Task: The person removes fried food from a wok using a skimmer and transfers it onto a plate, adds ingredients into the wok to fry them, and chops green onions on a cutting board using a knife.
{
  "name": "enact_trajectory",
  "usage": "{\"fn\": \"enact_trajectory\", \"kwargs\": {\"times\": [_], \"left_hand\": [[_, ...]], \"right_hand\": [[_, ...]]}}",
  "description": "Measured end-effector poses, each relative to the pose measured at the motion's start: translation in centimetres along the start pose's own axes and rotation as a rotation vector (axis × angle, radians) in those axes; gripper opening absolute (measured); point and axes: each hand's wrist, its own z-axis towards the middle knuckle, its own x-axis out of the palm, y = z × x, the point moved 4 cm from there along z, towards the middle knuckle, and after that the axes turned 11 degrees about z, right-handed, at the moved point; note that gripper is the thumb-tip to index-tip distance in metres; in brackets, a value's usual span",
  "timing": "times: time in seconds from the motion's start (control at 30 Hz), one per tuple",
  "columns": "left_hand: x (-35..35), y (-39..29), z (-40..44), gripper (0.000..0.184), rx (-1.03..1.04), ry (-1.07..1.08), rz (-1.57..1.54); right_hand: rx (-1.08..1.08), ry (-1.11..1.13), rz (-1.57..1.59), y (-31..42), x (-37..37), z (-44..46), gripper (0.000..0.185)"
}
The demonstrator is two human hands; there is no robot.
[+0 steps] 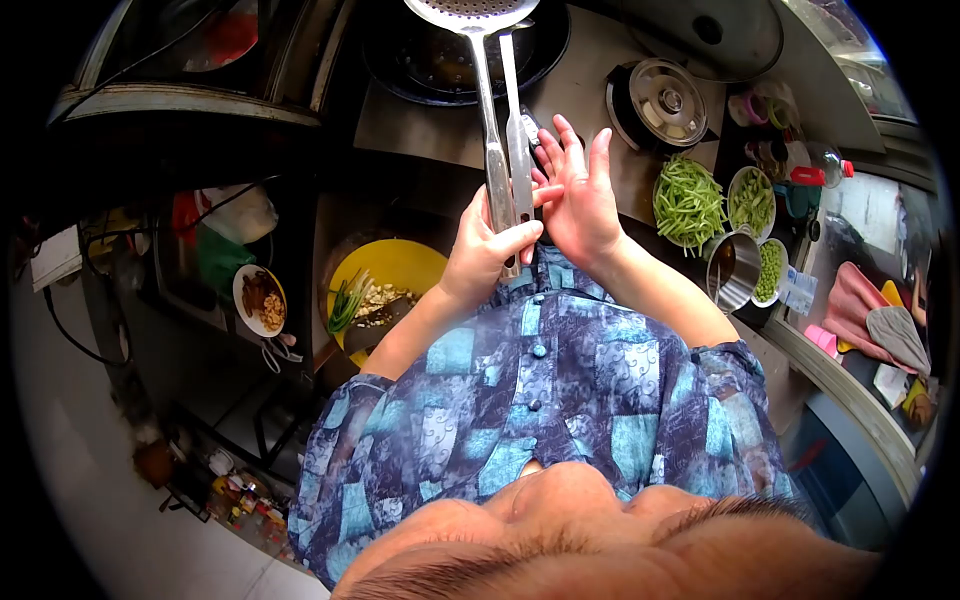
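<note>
My left hand (480, 245) is wrapped round the handles of two metal utensils in front of my chest. One is a skimmer (488, 120) with a perforated head at the top edge of the view. Beside it runs a second, flat metal handle (517, 130); I cannot make out what its far end is. Close by on the right, my right hand (588, 205) is held palm up with its fingers spread, holding nothing. The skimmer's head is over the near part of a dark wok (400, 85) on the stove.
Right of the stove area are a lidded pot (668, 105), a plate of sliced green vegetables (688, 205), a metal cup (735, 270) and a bowl of green pieces (768, 272). At left are a yellow board (400, 258) with chopped ingredients and a white bowl (243, 318).
</note>
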Motion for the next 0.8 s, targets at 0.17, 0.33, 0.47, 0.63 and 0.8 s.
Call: {"fn": "enact_trajectory", "kwargs": {"times": [0.17, 0.33, 0.47, 0.63, 0.8], "left_hand": [[-1.1, 0.2, -0.9, 0.044, -0.037, 0.003, -0.004], [-2.2, -0.5, -1.5, 0.044, -0.029, -0.039, 0.001], [-2.4, -3.0, -1.5, 0.045, -0.005, -0.073, 0.021], [-0.6, -6.1, -1.9, 0.043, 0.031, -0.119, 0.09], [0.3, -8.7, -1.7, 0.041, 0.058, -0.117, 0.143]], "right_hand": [[-0.091, -0.006, -0.115, 0.4, -0.3, 0.4, 0.076], [-0.138, -0.194, -0.635, 1.3, -4.9, 1.3, 0.047], [0.496, 0.022, -0.251, 1.3, -5.7, 3.2, 0.037], [0.612, 0.15, -0.015, 3.8, -3.0, 1.9, 0.018], [0.445, 0.099, -0.282, 6.3, -1.6, 0.6, 0.029]]}}
